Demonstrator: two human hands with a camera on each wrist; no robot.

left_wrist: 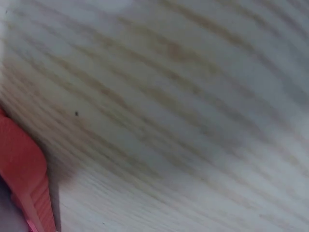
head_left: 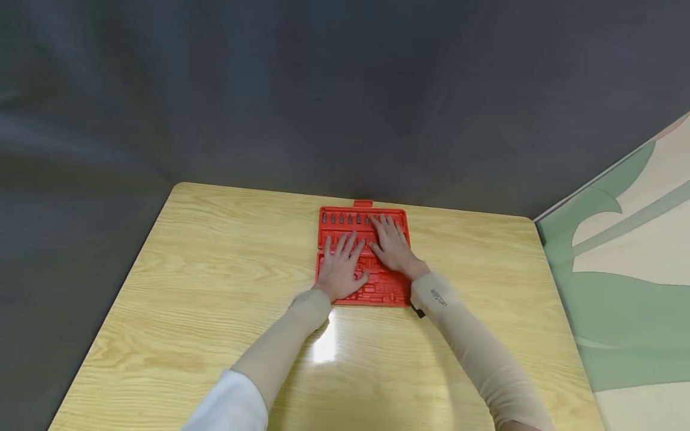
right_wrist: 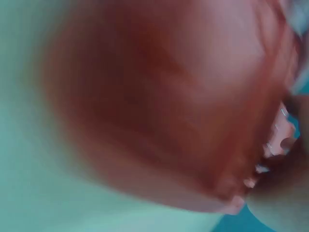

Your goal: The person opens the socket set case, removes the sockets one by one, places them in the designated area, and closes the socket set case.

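Note:
A red plastic tool tray (head_left: 388,293) with a row of dark bits (head_left: 345,219) along its far edge lies flat on a wooden table (head_left: 215,287). My left hand (head_left: 341,267) rests flat on the tray's left half with its fingers spread. Beside it, my right hand (head_left: 392,241) lies flat on the right half, its fingertips near the bit row. The left wrist view holds only wood grain and a red tray corner (left_wrist: 21,169). A red blur fills the right wrist view, with the tray (right_wrist: 159,106) too close to make out.
A dark grey curtain hangs behind the table. A pale green and cream patterned floor (head_left: 625,281) lies to the right of the table edge. A small red latch (head_left: 363,203) sticks out from the tray's far side.

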